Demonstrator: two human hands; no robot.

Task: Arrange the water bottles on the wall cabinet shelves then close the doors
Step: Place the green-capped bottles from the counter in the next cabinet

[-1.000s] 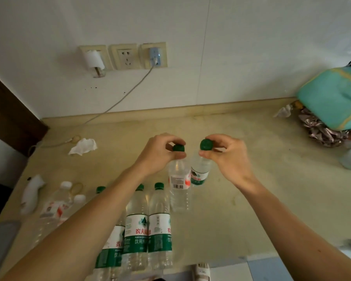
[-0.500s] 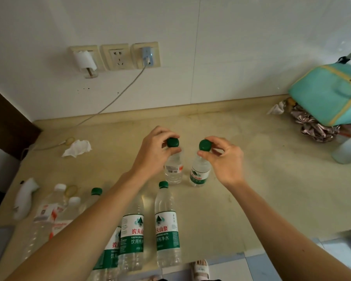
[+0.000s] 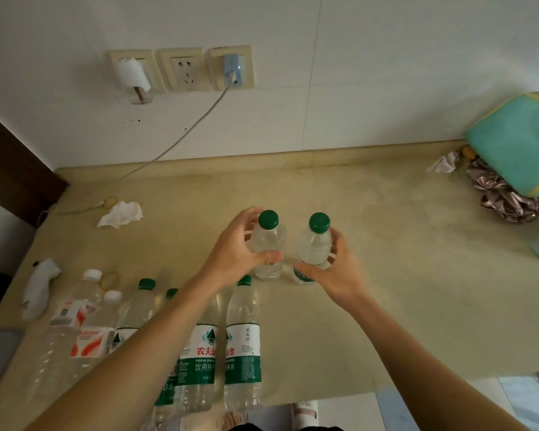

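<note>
Each hand grips one small bottle: left hand (image 3: 237, 250) clamped on the left bottle (image 3: 266, 241), right hand (image 3: 333, 269) clamped on the right bottle (image 3: 313, 247). Both bottles are upright, long axes vertical, bases near the counter (image 3: 386, 275). The cabinet is out of view.

Bare forearms (image 3: 143, 346), no sleeves, no jewellery.

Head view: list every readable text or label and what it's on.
"农夫山" in red, "饮用纯" in white below it: label of the green-capped bottle under the left forearm.
"山泉" and "净水": label of the neighbouring green-capped bottle.
Red script on the white-capped bottles: blurred, unreadable.
Labels of the two small bottles in the left hand and right hand: mostly hidden, unreadable.
Fine print everywhere: too small.
</note>
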